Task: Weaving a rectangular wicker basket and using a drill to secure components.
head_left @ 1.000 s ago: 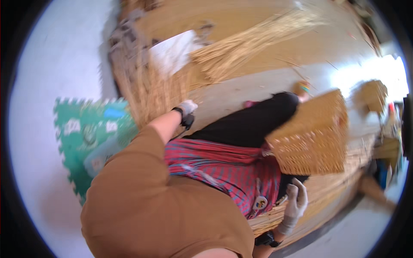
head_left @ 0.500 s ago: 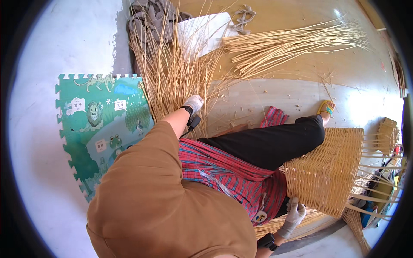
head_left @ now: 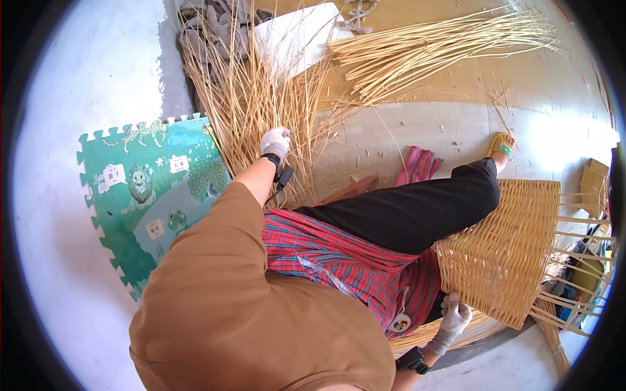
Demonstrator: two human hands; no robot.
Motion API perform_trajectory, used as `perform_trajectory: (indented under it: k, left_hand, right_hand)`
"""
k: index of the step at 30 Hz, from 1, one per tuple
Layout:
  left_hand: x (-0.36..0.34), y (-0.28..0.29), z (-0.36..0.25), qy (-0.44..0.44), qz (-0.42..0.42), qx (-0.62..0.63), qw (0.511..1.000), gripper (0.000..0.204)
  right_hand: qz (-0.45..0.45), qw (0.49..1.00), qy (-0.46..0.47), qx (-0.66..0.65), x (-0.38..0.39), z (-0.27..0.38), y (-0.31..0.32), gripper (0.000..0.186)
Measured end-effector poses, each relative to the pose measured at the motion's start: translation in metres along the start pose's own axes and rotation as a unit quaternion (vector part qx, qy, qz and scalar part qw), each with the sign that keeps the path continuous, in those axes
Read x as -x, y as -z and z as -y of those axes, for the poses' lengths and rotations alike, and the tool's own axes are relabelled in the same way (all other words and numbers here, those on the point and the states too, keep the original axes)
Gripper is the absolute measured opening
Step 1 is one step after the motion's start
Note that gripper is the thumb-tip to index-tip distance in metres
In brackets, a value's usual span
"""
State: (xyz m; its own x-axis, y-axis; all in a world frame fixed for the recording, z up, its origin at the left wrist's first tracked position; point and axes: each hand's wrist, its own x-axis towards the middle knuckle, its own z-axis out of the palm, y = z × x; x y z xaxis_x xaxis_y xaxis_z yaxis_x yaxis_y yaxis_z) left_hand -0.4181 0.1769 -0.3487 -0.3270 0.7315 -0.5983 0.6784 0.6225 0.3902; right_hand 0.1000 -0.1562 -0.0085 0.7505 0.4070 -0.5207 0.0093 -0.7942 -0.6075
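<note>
My left hand (head_left: 276, 141), in a pale glove, is at the near end of a large loose bundle of thin tan cane strips (head_left: 244, 111). Its fingers are curled closed; whether a strip lies in them is hidden. A woven cane basket (head_left: 499, 247) rests on its side by my legs, with long unwoven stakes (head_left: 577, 251) sticking out at its far end. My right hand (head_left: 454, 319), also gloved, pinches the basket's near lower edge between thumb and fingers.
Another cane bundle (head_left: 443, 52) lies on the floor beyond, next to a white sheet (head_left: 297, 39) and grey cloth (head_left: 212, 36). A green foam mat (head_left: 150, 195) is at left. A striped red cloth (head_left: 418, 166) lies near my sandalled foot (head_left: 501, 146). Cane scraps are scattered about.
The whole view has shifted slightly. My left hand has moved a little up and left over the cane bundle. My right hand stays at the basket's edge.
</note>
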Motion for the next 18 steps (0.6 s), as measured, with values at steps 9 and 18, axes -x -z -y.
perform_trajectory:
  k: [9,18]
  left_hand:
    - [-0.035,0.086,-0.114,-0.130,-0.024,0.459,0.879,0.039]
    - [0.245,0.092,-0.342,-0.402,0.489,0.386,0.671,0.012]
  right_hand:
    - [-0.028,0.999,-0.019,0.018,0.001,0.003,-0.007,0.035]
    - [0.240,0.959,0.126,-0.086,0.066,0.127,0.011,0.031]
